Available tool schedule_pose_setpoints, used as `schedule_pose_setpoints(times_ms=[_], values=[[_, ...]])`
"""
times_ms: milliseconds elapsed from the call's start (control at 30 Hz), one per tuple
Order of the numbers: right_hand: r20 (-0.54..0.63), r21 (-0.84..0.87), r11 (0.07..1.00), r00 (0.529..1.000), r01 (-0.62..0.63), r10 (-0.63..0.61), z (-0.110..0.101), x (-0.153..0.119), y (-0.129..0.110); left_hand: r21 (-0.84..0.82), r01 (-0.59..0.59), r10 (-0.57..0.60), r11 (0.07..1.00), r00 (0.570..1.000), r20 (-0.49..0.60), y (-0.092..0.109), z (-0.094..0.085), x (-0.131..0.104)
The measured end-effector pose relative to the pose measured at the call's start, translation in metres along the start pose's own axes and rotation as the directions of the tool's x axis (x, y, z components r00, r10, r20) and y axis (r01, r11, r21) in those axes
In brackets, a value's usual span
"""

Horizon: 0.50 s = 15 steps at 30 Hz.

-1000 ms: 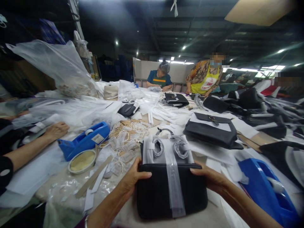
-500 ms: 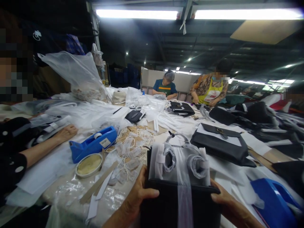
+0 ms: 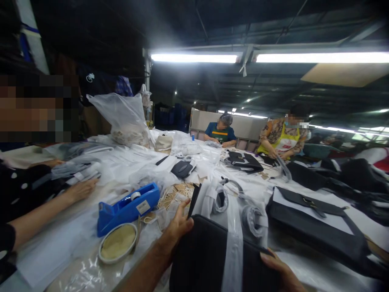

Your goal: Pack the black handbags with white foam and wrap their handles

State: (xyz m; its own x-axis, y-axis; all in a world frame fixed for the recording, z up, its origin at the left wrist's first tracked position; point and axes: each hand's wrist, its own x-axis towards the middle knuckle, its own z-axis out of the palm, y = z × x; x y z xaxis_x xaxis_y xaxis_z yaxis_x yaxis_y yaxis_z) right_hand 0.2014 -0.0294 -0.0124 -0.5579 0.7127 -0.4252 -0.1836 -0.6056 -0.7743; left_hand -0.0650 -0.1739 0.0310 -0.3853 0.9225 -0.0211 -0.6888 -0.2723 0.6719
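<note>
A black handbag (image 3: 203, 253) is held upright in front of me, between both hands. My left hand (image 3: 178, 227) grips its left side near the top edge, thumb on the front. At the right side, my right hand (image 3: 278, 265) clasps the bag lower down, thumb on the front panel. Its handle or strap (image 3: 253, 217), wrapped in clear plastic, sticks out of the open top beside white padding. A translucent strip (image 3: 234, 247) runs down the bag's front. The bag's bottom is out of frame.
A blue tape dispenser (image 3: 129, 209) and a round dish of yellowish paste (image 3: 118, 242) stand to the left. Another black bag (image 3: 316, 227) lies to the right. A co-worker's arm (image 3: 57, 205) reaches in at the left. Two people work across the table.
My view has tilted up and shifted left. The bag has tipped so that more of its front shows, still in both hands. The co-worker's second hand has come into view at left.
</note>
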Motion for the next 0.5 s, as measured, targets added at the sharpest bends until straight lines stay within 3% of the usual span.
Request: schedule_pose_setpoints(times_ms=[133,267,400,500], values=[[0.037,0.078,0.991,0.993,0.11,-0.114,0.051,0.066,-0.021,-0.122,-0.11,0.096,0.986,0.989,-0.111,0.015,-0.017,0.032],[0.126,0.107,0.976,0.971,0.192,-0.205,0.13,0.145,-0.053,-0.196,-0.153,0.07,0.969,0.925,-0.373,-0.008,-0.043,0.05],[0.202,0.05,0.967,0.946,0.25,-0.255,0.225,0.221,-0.078,-0.075,-0.114,0.074,0.991,0.909,-0.41,-0.038,-0.061,0.059],[0.218,0.05,0.962,0.938,0.267,-0.271,0.286,0.269,-0.083,0.038,-0.075,0.084,0.996,0.911,-0.403,-0.05,-0.068,0.066]])
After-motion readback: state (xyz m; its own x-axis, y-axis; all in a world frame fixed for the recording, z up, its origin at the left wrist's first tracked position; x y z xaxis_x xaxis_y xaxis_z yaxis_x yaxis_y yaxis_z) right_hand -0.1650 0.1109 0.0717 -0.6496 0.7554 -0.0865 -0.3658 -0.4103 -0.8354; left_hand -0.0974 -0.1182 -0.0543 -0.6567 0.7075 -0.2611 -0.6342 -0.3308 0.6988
